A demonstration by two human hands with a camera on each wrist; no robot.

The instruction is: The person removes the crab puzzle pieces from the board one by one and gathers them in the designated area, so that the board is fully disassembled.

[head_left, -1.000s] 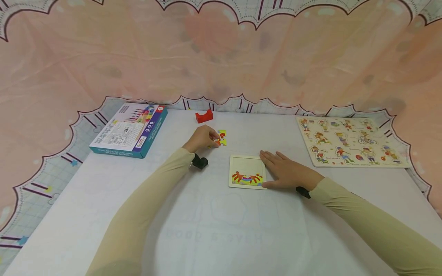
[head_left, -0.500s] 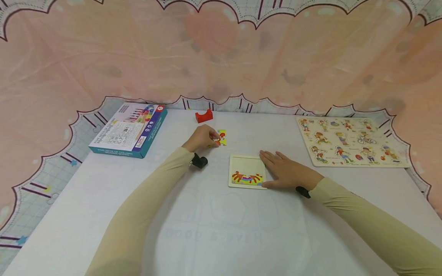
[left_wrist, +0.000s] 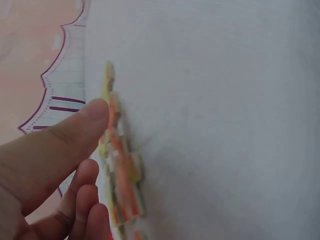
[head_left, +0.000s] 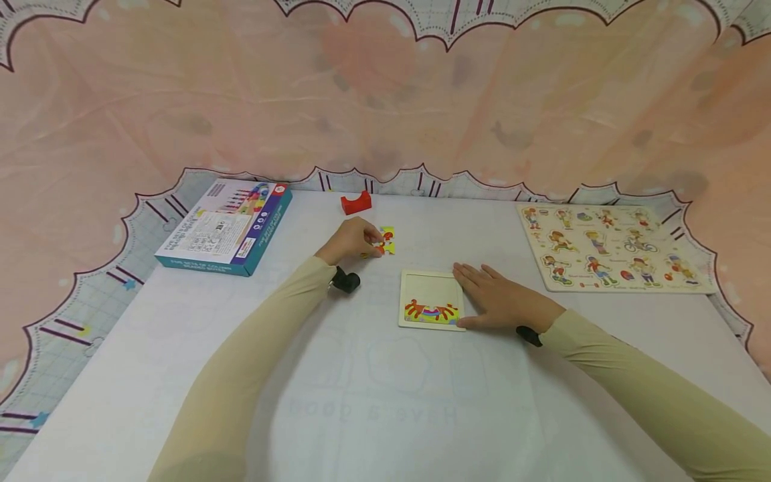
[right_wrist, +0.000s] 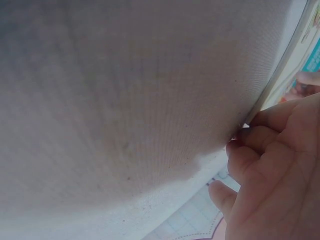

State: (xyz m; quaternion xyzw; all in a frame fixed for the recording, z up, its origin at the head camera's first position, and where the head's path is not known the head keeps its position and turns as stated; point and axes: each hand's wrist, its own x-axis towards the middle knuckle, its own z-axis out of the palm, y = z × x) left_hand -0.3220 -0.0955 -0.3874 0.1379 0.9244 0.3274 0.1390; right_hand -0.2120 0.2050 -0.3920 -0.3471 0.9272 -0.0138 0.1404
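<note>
At the table's middle, my left hand bends over a small pile of yellow and red jigsaw pieces, thumb and fingers pinching at its left side and hiding part of it. In the left wrist view the thumb lies against the layered pieces, other fingers curled below. Nearer and to the right is a square pale wooden puzzle tray, its lower part filled by a joined strip of pieces with a red, yellow and rainbow picture. My right hand rests with spread fingers along the tray's right edge.
A blue and white cardboard box lies at the left. Behind the pile stands a red curved block. A wooden peg puzzle board with children figures lies at the right. Scalloped patterned cloth hangs at the back.
Almost nothing differs. My left wrist has shifted very slightly left while its fingers stay at the pieces; the right hand and tray have not moved.
</note>
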